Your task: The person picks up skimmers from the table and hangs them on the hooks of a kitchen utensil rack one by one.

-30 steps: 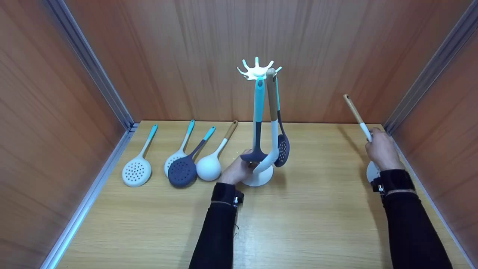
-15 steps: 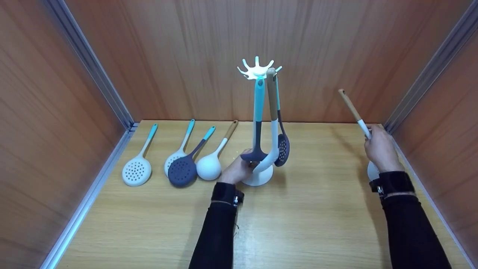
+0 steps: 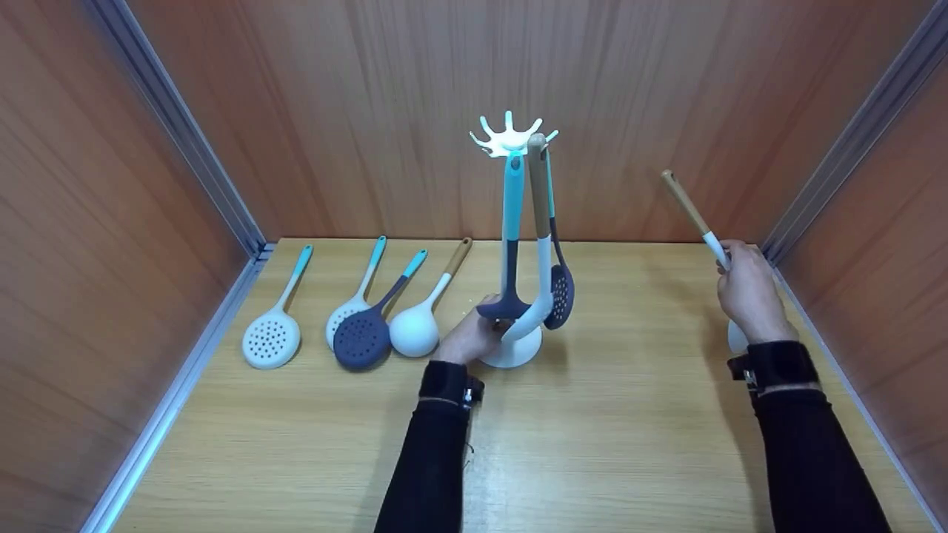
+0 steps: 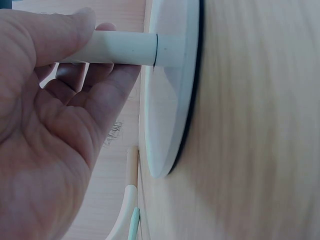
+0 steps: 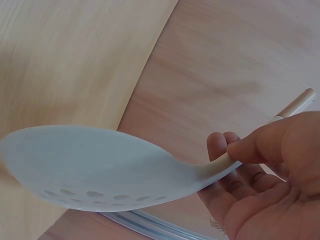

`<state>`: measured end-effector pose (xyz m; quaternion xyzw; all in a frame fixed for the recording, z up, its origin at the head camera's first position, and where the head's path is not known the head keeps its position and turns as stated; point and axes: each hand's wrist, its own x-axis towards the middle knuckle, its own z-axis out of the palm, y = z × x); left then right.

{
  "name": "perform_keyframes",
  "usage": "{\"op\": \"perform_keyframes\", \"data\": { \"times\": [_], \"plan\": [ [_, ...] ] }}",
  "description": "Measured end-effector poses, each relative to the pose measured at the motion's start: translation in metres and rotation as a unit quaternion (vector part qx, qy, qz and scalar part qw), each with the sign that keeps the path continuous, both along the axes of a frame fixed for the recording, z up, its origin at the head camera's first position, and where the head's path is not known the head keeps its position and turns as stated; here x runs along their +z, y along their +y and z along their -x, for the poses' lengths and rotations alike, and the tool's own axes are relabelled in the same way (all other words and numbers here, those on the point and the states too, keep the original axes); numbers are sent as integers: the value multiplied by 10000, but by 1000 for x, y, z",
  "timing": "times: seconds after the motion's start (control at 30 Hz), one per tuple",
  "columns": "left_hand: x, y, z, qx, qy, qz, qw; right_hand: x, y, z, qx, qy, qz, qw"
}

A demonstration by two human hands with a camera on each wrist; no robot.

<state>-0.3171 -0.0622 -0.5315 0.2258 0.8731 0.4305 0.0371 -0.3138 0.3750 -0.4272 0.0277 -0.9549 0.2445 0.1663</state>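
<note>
My left hand (image 3: 472,333) grips the post of a white utensil stand (image 3: 511,357), just above its round base; the left wrist view shows thumb and fingers about the post (image 4: 120,47). From the stand's pronged top (image 3: 509,138) hang a dark ladle (image 3: 505,307) with turquoise handle, a white utensil (image 3: 543,296) with brown handle and a dark skimmer (image 3: 563,296). At the right, my right hand (image 3: 752,292) holds a white skimmer (image 5: 95,165) by its neck, raised off the table. Its wood-coloured handle (image 3: 689,203) points up and left; the hand hides much of it in the head view.
Left of the stand lie a white skimmer (image 3: 271,340), a second white skimmer (image 3: 342,314) partly under a dark skimmer (image 3: 361,342), and a white ladle (image 3: 415,332). Wood-grain panels (image 3: 355,111) enclose the table (image 3: 622,444) at the back and both sides.
My right hand has moved a little left and away from me, carrying the white skimmer. The left hand, the stand and the utensils on the table have stayed put.
</note>
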Motion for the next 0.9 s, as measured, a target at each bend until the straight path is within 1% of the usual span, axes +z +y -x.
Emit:
{"op": "perform_keyframes", "data": {
  "times": [0.17,0.33,0.53,0.8,0.9],
  "plan": [
    [0,0,1,47,-78,-28,10000,4,-5,-2,30,55,5,10000],
    [1,1,1,83,-178,-18,9998,9,-12,-5,121,235,66,9996],
    [2,0,0,176,-344,-8,9993,15,-21,-8,84,183,79,9998],
    [0,-1,0,43,-163,-108,9998,20,-32,-11,77,88,141,9998],
    [0,-1,-1,-34,-159,-170,9997,23,-35,-15,93,95,139,9998]
  ]
}}
